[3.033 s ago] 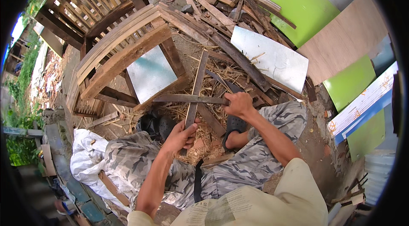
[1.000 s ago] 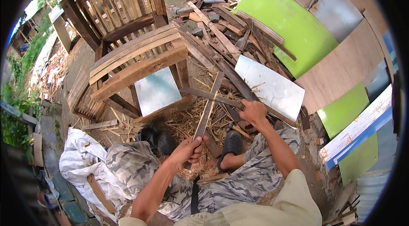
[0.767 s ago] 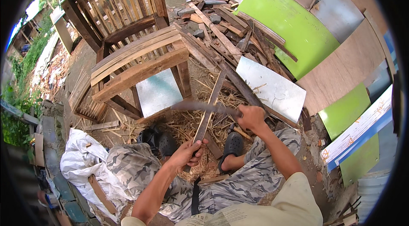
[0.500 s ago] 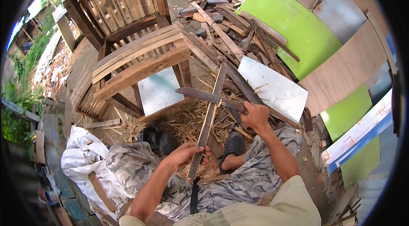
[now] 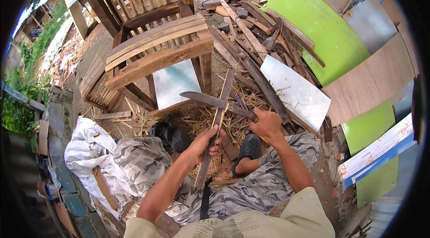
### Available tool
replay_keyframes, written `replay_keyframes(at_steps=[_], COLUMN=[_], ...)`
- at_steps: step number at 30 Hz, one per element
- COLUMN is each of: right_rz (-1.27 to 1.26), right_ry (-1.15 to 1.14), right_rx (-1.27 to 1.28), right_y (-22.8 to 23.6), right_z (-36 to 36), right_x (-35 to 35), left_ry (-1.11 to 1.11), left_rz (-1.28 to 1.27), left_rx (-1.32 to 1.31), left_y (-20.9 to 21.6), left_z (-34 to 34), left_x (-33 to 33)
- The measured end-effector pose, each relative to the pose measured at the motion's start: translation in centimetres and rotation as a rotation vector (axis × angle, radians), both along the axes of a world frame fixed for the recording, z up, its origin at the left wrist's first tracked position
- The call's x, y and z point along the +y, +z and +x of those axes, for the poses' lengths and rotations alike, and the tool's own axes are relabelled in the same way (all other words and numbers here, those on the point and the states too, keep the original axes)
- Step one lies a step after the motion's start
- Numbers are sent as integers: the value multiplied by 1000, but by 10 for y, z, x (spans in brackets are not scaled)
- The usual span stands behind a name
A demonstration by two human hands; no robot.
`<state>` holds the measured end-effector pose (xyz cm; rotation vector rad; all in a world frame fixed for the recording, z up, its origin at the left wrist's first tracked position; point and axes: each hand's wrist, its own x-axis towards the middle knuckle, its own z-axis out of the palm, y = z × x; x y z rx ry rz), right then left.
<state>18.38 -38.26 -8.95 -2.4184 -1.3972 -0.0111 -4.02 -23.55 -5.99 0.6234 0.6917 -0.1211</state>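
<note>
My left hand (image 5: 204,143) is closed around the lower part of a narrow wooden strip (image 5: 227,84), which slants up and away from my lap. In my right hand (image 5: 266,124) is the handle of a machete (image 5: 204,98), its dark blade pointing left. The blade crosses the strip above my left hand, and a pale shaved patch shows along the strip's edge there. Wood shavings (image 5: 233,123) cover the ground between my feet.
A slatted wooden chair (image 5: 156,63) stands ahead to the left. Scrap wood (image 5: 255,23) is heaped ahead, with a white board (image 5: 293,90) nearer. Green panels (image 5: 322,27) lean at right. A white sack (image 5: 89,148) lies by my left knee.
My left hand has moved up along the strip, closer to the blade. My right hand still holds the machete across the strip. The whole view has shifted slightly.
</note>
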Motion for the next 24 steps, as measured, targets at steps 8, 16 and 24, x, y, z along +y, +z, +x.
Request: replay_keyframes(at_steps=[8,16,24], right_rz=[5,23,54], right_ry=[133,99,185], right_rx=[11,7,41], right_y=[-7,-21,-27], right_z=[-23,2,-18], right_x=[-6,1,-5], left_ry=[-5,-100,-94], left_rz=[131,219,238], left_rx=[54,49,88], left_y=[-3,-7,-7], left_z=[-6,-12,-11], left_x=[-3,-3,1])
